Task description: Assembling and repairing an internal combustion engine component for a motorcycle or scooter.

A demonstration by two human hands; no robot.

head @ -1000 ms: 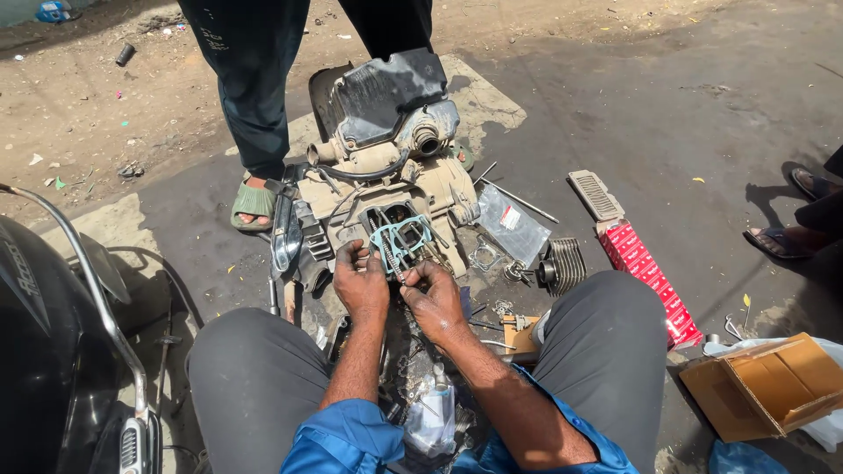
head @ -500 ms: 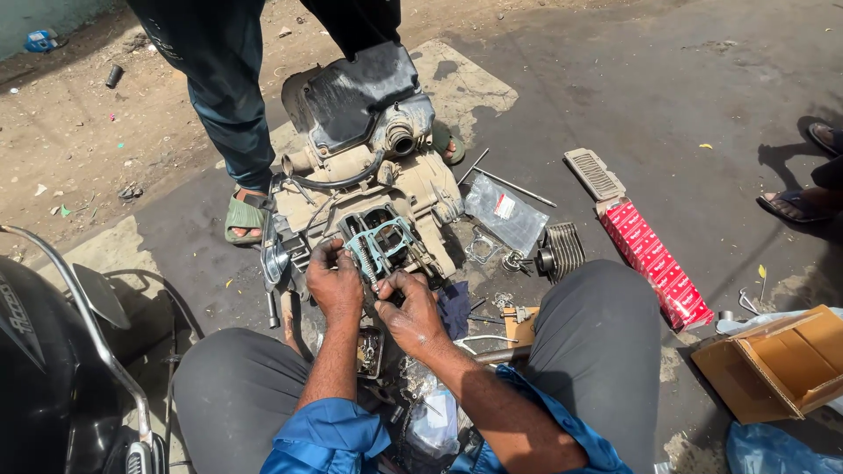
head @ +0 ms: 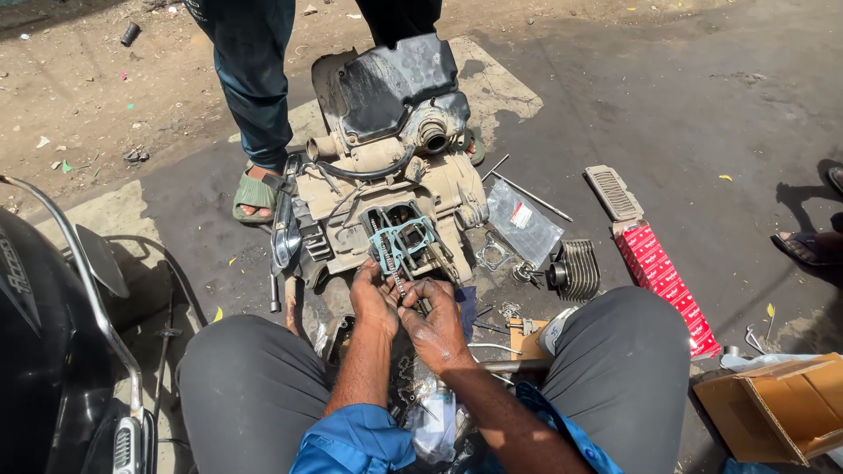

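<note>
Centrally, we log an engine [head: 386, 189], grimy tan and black, resting on the ground [head: 702, 158] just ahead of our knees. On its open face sits a teal gasket [head: 406, 239], flat against the cylinder opening, with a chain [head: 389, 263] running down from it toward us.

Our left hand [head: 376, 298] is curled at the lower edge of that opening, fingertips on the chain area; what exactly it grips we cannot tell. Our right hand [head: 436, 326] lies just beside it, touching it, fingers closed around a thin dark tool or part that is too small to name. Both forearms come up between our grey-trousered legs [head: 615, 369], with blue sleeves [head: 351, 443] at the elbows.

Right of the engine we list:
- a clear plastic bag [head: 524, 224] holding parts, lying flat;
- two thin metal rods [head: 531, 195] beside it;
- a finned cylinder [head: 576, 270] on its side, just by our right knee;
- a long red box [head: 665, 281] with a grey ribbed pedal [head: 615, 191] at its far end;
- an open cardboard box [head: 773, 412] at the lower right.

Behind the engine stands another person, dark trousers [head: 250, 79] and a green sandal [head: 255, 195] showing. A second person's sandalled foot [head: 803, 247] shows at the right edge. At the left stands a black scooter [head: 44, 351] with a chrome rail.
</note>
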